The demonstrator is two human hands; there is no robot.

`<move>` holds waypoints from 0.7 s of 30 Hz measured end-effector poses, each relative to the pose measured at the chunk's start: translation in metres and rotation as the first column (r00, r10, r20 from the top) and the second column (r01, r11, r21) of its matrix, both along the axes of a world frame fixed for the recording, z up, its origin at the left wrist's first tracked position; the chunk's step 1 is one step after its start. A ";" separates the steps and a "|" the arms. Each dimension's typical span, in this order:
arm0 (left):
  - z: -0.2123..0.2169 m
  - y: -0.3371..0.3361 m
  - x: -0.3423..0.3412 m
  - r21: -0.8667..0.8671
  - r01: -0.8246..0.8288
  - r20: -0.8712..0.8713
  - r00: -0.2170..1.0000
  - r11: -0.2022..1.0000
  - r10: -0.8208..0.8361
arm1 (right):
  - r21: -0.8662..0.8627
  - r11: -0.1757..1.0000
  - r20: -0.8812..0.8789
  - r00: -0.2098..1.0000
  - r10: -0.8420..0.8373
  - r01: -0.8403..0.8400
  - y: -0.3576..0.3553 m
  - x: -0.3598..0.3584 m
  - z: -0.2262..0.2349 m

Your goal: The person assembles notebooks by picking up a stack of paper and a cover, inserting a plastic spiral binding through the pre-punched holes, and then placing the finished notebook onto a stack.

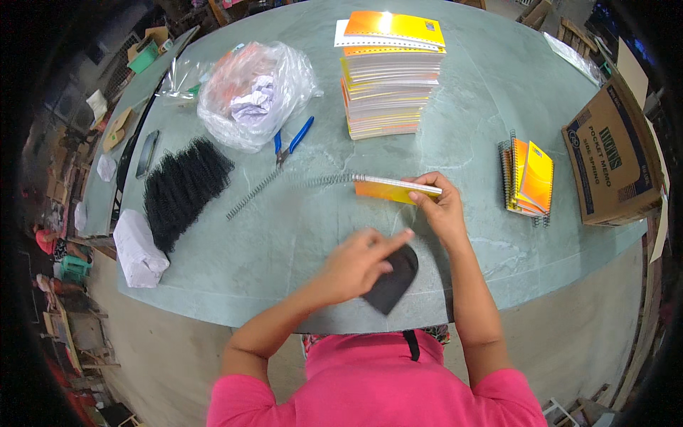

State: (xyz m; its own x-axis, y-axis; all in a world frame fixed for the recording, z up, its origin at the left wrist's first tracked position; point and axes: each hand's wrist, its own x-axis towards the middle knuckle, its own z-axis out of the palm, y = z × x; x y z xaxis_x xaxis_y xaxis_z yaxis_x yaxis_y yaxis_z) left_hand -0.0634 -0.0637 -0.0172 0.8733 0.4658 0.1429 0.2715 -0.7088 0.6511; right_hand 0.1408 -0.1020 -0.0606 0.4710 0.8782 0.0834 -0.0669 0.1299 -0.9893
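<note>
A small orange notepad [395, 189] is held on edge above the grey-green surface [299, 242] by the right hand [440, 206], its fingers closed around the pad's right end. A metal spiral coil [299, 183] is seen running out from the pad's left end and trailing down to the left across the surface. The left hand [359, 262] is placed nearer the body, fingers loosely extended over a dark flat pad [395, 283] at the surface's near edge; whether that pad is gripped cannot be told. A tall stack of orange notepads [388, 75] is set at the far side, and a few bound notepads [528, 178] lie to the right beside a cardboard box [613, 153]. To the left, a heap of black coils [183, 188], blue-handled pliers [292, 141] and a clear plastic bag [252, 92] are seen.
</note>
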 end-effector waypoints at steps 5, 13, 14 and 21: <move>0.030 0.059 0.000 0.162 -0.509 0.377 0.823 0.845 0.424 | -0.081 0.996 0.052 0.998 0.038 -0.033 -0.004 0.000 -0.001; 0.041 0.061 0.004 0.120 -0.598 0.547 0.706 0.793 0.450 | -0.068 0.997 0.026 0.998 0.050 -0.048 -0.006 0.005 0.001; 0.029 0.060 0.006 0.212 -0.472 0.424 0.833 0.856 0.355 | -0.070 0.996 0.012 0.998 0.056 -0.055 -0.006 0.002 0.000; 0.037 0.054 0.009 0.185 -0.407 0.446 0.846 0.895 0.292 | -0.044 0.992 0.053 0.991 0.125 -0.122 -0.005 -0.004 -0.002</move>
State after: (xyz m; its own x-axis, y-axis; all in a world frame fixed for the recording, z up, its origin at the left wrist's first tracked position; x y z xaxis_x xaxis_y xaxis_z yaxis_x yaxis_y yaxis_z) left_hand -0.0543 -0.0099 0.0195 0.5000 0.6238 0.6008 0.2931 -0.7747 0.5603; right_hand 0.1370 -0.1072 -0.0622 0.3542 0.9326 0.0698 -0.0247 0.0840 -0.9962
